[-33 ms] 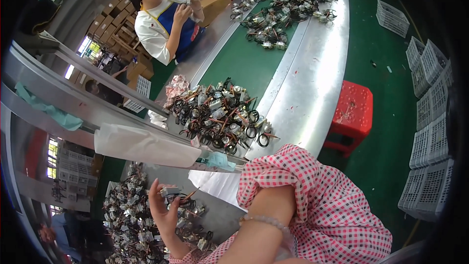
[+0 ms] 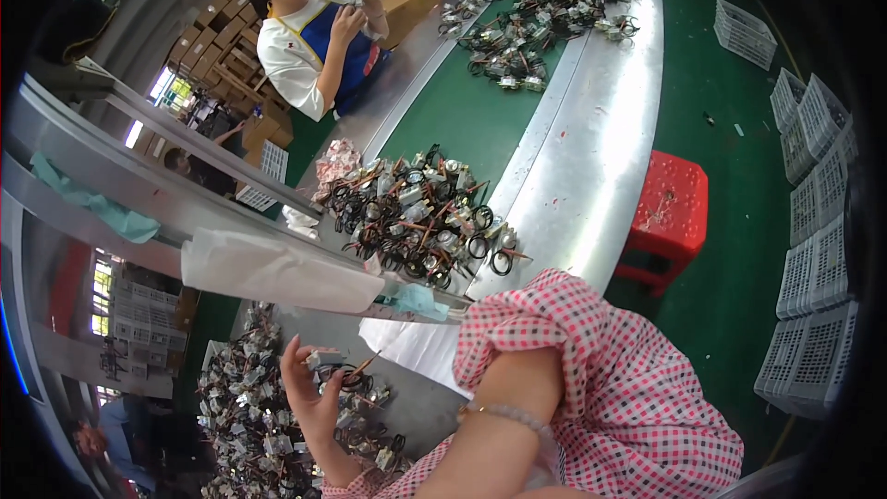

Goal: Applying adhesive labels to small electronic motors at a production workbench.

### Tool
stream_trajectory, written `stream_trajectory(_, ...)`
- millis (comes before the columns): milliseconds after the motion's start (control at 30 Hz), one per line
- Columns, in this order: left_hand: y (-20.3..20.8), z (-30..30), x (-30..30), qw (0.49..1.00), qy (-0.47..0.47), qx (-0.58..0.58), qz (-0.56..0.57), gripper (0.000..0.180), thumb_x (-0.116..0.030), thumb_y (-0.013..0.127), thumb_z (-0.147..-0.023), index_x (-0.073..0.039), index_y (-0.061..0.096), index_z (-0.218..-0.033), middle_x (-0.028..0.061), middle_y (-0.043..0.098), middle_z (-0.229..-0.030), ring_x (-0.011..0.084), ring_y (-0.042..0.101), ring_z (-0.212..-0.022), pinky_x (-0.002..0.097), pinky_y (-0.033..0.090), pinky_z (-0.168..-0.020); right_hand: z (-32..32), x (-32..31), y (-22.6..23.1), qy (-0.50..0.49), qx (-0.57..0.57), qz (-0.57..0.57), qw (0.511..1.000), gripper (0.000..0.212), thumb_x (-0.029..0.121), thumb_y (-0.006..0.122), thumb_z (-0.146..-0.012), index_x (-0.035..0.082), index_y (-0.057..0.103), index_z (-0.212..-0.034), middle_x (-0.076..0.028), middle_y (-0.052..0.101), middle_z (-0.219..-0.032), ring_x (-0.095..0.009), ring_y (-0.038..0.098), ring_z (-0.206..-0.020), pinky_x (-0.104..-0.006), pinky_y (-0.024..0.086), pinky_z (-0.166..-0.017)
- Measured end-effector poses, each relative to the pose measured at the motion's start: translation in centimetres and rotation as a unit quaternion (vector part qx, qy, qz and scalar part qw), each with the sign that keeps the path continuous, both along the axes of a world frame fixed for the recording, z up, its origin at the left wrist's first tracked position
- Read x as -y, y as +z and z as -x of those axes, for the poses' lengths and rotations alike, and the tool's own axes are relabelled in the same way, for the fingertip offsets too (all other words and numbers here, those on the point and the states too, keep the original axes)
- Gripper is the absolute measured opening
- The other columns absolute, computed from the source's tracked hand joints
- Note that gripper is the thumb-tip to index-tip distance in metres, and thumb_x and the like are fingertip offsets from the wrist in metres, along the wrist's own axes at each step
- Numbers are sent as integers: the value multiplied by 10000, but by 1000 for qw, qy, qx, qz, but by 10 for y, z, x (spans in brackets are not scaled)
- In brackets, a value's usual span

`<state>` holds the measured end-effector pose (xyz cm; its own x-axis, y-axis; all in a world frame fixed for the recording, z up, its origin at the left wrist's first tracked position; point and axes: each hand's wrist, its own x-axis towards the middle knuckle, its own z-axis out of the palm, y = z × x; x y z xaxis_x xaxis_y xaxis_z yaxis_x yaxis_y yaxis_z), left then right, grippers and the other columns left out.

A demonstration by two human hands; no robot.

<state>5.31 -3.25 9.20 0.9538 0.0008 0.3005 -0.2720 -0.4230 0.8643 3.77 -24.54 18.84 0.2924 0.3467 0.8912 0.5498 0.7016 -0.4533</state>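
Observation:
At the lower left, my left hand (image 2: 317, 407) is raised over a pile of small metal parts with coiled dark tubes (image 2: 248, 407). Its curved fingers and thumb are closed around a small grey box-shaped part (image 2: 325, 359), which has a dark coil and a copper-coloured tip pointing right. My right hand (image 2: 473, 467) reaches the lower edge below a beaded bracelet; its fingers are out of sight, so whatever it holds is hidden. A pink-and-black checked sleeve is bunched around that forearm. Beyond the metal rail, another heap of similar parts (image 2: 416, 212) lies on the green belt.
A metal rail wrapped in white cloth (image 2: 277, 273) crosses between me and the belt table (image 2: 591, 129). A red stool (image 2: 670, 208) stands right of it, with white crates (image 2: 808, 342) further right. Across the table, a co-worker (image 2: 319, 37) holds a small part; more parts (image 2: 545, 14) lie at the far end.
The whole view has shifted slightly. My hands keep nearly the same pose, and the grey part stays in my left hand, its copper tip turned up a little.

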Motion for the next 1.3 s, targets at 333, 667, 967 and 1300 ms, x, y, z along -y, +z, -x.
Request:
stream_trajectory(333, -1, 8, -10, 996, 59, -44, -55, 635, 105, 653, -658, -13, 415, -1235, 74, 489, -1094, 159, 467, -1015, 272, 347, -908, -23, 7, 13, -87, 20, -33, 995, 682, -36, 496, -742, 62, 224, -1360, -219, 377, -1081, -351, 422, -994, -378, 348, -888)
stream_trajectory(667, -15, -5, -14, 996, 1, -9, -84, 599, 175, 568, -662, 28, 448, -1230, 122, 516, -1160, 170, 486, -1053, 272, 360, -916, -17, 14, 33, 78, -21, -118, 990, 609, 256, 526, -865, 56, 223, -1354, -202, 367, -1068, -332, 424, -975, -376, 352, -873)
stream_trajectory(967, -15, -7, -9, 997, -4, 17, -69, 581, 98, 471, -770, 18, 327, -1327, 161, 486, -1215, 210, 505, -1054, 297, 386, -899, -9, -33, 15, 60, -6, -153, 986, 523, 210, 461, -900, 72, 241, -1354, -209, 373, -1113, -340, 431, -1025, -381, 357, -872)
stream_trajectory(1300, -20, -4, 3, 999, -21, 25, 19, 552, -94, 510, -868, 10, 258, -1348, 186, 448, -1255, 250, 510, -1066, 322, 418, -878, 26, -70, -32, 193, -121, -1, 974, 564, 109, 493, -851, 68, 243, -1354, -214, 376, -1137, -334, 441, -1021, -372, 378, -848)
